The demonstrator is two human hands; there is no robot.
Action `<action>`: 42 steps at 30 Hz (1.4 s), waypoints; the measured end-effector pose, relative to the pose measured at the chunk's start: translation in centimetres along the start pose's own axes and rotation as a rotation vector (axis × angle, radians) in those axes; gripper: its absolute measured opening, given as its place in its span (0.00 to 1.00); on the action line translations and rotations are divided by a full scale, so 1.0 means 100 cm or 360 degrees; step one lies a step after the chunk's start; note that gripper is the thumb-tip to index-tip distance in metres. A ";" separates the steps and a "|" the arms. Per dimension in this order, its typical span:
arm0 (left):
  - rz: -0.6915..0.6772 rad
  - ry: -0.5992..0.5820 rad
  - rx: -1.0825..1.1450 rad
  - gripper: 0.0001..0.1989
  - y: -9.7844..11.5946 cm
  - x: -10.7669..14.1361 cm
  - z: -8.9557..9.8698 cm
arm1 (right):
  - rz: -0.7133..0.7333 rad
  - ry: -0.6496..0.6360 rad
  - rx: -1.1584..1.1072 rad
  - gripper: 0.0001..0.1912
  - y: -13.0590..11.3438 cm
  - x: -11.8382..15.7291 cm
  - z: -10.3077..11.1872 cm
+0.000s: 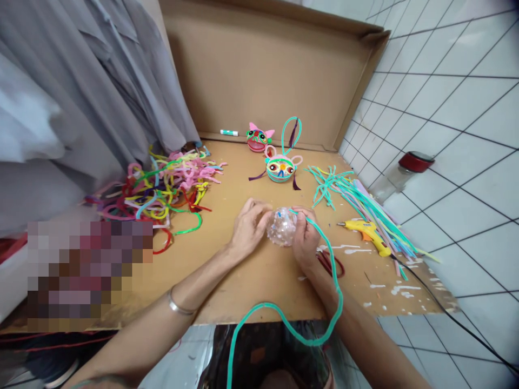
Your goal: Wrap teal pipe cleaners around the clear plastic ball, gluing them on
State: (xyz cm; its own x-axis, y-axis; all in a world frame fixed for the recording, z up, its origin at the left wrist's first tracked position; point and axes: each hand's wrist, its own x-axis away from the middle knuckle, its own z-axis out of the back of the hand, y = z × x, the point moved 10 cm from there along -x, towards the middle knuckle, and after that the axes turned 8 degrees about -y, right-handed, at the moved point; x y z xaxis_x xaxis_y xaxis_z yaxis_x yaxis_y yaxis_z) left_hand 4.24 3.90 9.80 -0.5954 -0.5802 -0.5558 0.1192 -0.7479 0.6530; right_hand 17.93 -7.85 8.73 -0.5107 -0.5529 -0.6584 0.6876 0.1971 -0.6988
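A clear plastic ball [280, 229] with small blue marks on top sits between my hands over the table. My left hand [252, 226] has its fingers bent together, with thumb and fingertips against the ball's left side. On the other side, my right hand [306, 235] closes round the ball's edge and pinches a long turquoise pipe cleaner [333, 265] near its end, at the ball's top. From there the pipe cleaner runs over my right wrist and loops down past the table's front edge. My right fingertips are partly hidden behind the ball.
Finished animal-face balls, one green-and-pink [258, 138] and one turquoise [280, 168], stand at the back near a marker [229, 132]. Tangled pipe cleaners [162, 186] lie left. Right are straight pipe cleaners [365, 205], a corded yellow glue gun [367, 231], red-handled scissors [330, 263] and a red-lidded jar [399, 175].
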 end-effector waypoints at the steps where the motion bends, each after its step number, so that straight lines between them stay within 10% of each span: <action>1: -0.0029 0.0036 0.0035 0.10 0.000 0.001 0.001 | -0.0009 0.0016 0.0006 0.15 0.000 0.000 0.001; 10: -0.0103 -0.0395 0.0367 0.43 0.005 0.011 -0.042 | -0.0101 0.0032 -0.0028 0.17 0.008 -0.002 0.003; 23: -0.0438 -0.0171 0.0114 0.30 0.023 0.008 -0.018 | -0.0075 0.0031 0.0017 0.17 -0.003 -0.006 0.012; 42: -0.0134 -0.0224 0.0311 0.29 0.008 0.007 -0.020 | 0.0285 -0.0036 0.0131 0.09 -0.034 -0.004 0.009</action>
State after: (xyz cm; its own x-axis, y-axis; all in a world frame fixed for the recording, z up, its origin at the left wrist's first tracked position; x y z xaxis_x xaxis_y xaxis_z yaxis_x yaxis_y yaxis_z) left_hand 5.56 2.29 8.89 -0.7033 -0.4573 -0.5442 -0.0833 -0.7073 0.7020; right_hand 16.27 -9.07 11.65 -0.3651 -0.5330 -0.7633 0.8068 0.2279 -0.5451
